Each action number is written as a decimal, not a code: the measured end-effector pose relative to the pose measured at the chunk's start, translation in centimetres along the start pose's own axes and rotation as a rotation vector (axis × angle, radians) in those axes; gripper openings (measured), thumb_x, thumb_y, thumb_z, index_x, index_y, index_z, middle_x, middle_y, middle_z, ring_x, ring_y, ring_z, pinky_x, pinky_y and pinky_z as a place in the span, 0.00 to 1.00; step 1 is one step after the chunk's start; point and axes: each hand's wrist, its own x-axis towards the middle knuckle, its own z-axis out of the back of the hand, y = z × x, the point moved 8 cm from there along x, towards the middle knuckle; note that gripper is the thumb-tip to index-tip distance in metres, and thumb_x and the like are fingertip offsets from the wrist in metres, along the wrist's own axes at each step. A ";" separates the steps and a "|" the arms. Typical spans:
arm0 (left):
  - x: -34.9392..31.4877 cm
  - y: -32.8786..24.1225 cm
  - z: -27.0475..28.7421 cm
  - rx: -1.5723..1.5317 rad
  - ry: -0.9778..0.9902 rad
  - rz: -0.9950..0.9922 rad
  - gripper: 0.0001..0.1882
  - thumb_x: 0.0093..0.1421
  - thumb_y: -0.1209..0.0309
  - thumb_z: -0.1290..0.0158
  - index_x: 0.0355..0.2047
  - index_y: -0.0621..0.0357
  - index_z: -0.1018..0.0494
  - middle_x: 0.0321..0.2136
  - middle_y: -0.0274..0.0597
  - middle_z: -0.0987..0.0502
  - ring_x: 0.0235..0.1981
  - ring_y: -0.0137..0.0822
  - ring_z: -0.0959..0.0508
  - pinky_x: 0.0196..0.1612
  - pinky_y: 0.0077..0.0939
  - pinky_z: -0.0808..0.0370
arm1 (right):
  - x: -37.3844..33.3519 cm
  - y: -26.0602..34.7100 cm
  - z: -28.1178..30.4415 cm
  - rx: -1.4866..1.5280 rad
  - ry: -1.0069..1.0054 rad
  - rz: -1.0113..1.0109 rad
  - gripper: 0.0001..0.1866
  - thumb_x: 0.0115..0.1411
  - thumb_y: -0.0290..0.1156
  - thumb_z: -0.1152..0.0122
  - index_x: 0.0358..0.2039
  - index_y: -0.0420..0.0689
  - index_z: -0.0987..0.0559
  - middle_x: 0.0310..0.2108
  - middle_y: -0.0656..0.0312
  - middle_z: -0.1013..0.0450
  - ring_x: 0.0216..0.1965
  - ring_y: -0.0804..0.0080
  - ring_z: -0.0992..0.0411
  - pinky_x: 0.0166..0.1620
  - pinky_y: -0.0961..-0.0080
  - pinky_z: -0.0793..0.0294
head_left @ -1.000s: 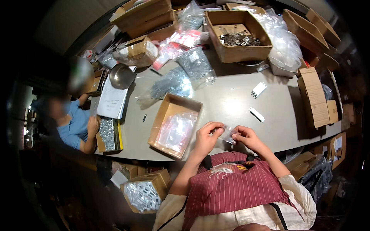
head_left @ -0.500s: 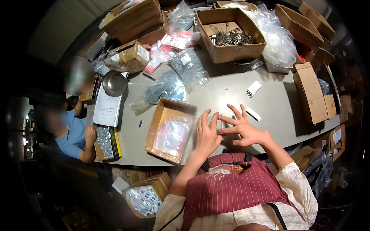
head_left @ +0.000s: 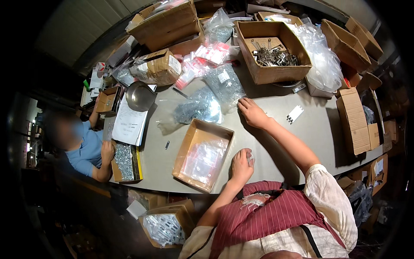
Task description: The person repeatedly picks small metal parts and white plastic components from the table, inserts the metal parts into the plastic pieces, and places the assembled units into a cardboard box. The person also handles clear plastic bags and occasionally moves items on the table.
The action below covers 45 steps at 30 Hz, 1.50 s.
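Observation:
My left hand [head_left: 242,167] is closed near the front of the table, with a small clear plastic bag [head_left: 250,159] between thumb and fingers. My right hand [head_left: 254,113] reaches out farther, its fingers bent together at the lower right corner of a clear bag of small metal parts [head_left: 224,80]. What those fingertips pinch, if anything, is hidden. Left of my left hand stands an open cardboard box [head_left: 181,166] holding flat clear bags [head_left: 202,162]. Another clear bag of small metal parts [head_left: 199,105] lies behind this box.
A big carton [head_left: 276,74] of metal clips stands at the back, beside a white plastic bag [head_left: 319,60]. White strips [head_left: 295,113] lie right of my right arm. A metal bowl [head_left: 140,96] rests on papers [head_left: 126,125]. At left sits a co-worker [head_left: 84,149] by a parts box [head_left: 125,162].
My hands, together before, have parted. The right one has moved away to the parts bag; the left stays near with the small bag. The view has shifted slightly.

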 end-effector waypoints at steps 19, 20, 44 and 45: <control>0.6 0.8 -1.1 -0.022 0.043 -0.071 0.14 0.59 0.74 0.42 0.46 0.58 0.28 0.38 0.49 0.22 0.44 0.54 0.23 0.49 0.47 0.27 | -10.0 1.9 3.9 0.130 0.089 -0.176 0.09 0.53 0.25 0.42 0.36 0.40 0.22 0.39 0.54 0.24 0.43 0.54 0.25 0.47 0.61 0.23; 0.7 0.8 -1.0 -0.030 0.050 -0.062 0.14 0.59 0.74 0.43 0.46 0.59 0.28 0.38 0.49 0.22 0.44 0.55 0.23 0.49 0.47 0.27 | -9.7 1.6 4.2 0.173 0.071 -0.210 0.08 0.53 0.25 0.41 0.35 0.40 0.21 0.37 0.53 0.24 0.42 0.53 0.25 0.46 0.61 0.22; 2.4 -1.0 -1.6 -0.668 0.044 -0.008 0.18 0.57 0.77 0.37 0.48 0.61 0.27 0.38 0.39 0.20 0.43 0.30 0.20 0.48 0.27 0.23 | -10.1 2.4 11.2 0.897 -0.032 -0.529 0.16 0.57 0.13 0.45 0.44 0.36 0.16 0.42 0.54 0.18 0.44 0.67 0.20 0.48 0.70 0.21; 2.3 -0.1 -2.0 -0.710 0.062 0.019 0.19 0.58 0.78 0.38 0.50 0.59 0.27 0.41 0.38 0.20 0.46 0.29 0.21 0.49 0.26 0.24 | -9.9 0.8 10.6 0.717 -0.058 -0.550 0.17 0.57 0.14 0.45 0.45 0.37 0.17 0.43 0.53 0.19 0.43 0.65 0.20 0.48 0.70 0.21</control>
